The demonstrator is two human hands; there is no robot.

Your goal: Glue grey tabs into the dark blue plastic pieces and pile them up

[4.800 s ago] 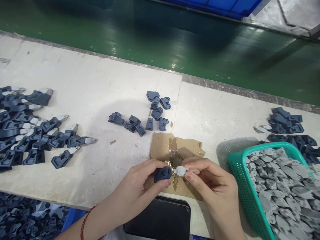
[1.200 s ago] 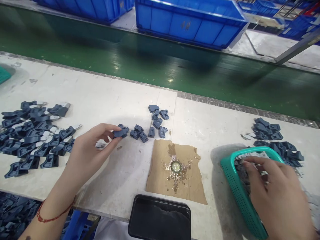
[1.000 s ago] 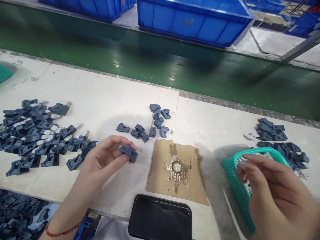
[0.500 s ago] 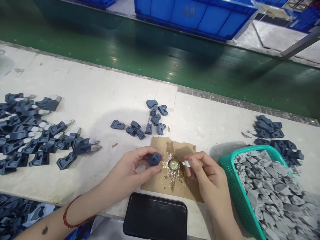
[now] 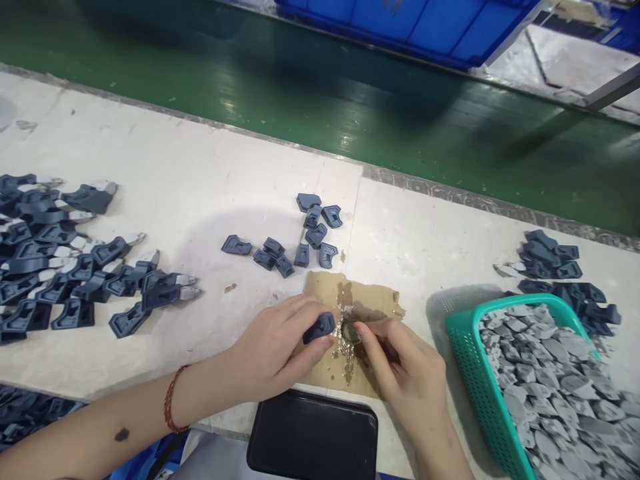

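Observation:
My left hand [image 5: 287,341] is closed around a dark blue-grey plastic part [image 5: 319,327], held by thumb and fingers over the left side of a cardboard piece [image 5: 320,293]. My right hand [image 5: 406,360] is pinched at a small round cap [image 5: 350,331] that stands on the wet, glistening middle of the cardboard. The small light grey piece in its fingertips is mostly hidden now. Several loose dark blue-grey parts [image 5: 315,235] lie just beyond the cardboard.
A green basket [image 5: 465,347] of light grey pieces [image 5: 560,387] stands at the right. Dark parts [image 5: 550,257] lie behind it. Dark parts with grey ends [image 5: 75,267] cover the left of the table. A black phone-like slab [image 5: 313,437] lies at the near edge.
My right hand has moved left and down to the round cap, bringing the grey piece with it. My left hand has turned the dark part and shifted slightly right.

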